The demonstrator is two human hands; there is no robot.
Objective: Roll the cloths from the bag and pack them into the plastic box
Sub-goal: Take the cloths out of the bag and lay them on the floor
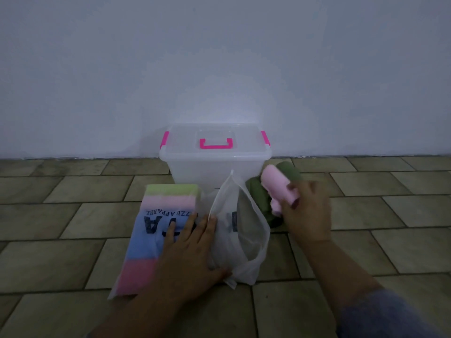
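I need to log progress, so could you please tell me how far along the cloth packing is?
Done: two green rolls lie on the floor beside the plastic box.
In hand: the right hand holds a rolled pink cloth, while the left hand rests flat on the bag.
Left: the box lid is shut, nothing looks packed, and stacked cloths await rolling.

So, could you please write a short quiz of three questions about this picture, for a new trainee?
1. True or false: the lid of the plastic box is shut.
2. What does the right hand hold? A) a pink rolled cloth B) a blue towel C) the pink handle
3. Fill in: the left hand rests flat on the ____.

Key: 1. true. 2. A, the pink rolled cloth, beside the green cloths. 3. bag, with folded cloths still inside.
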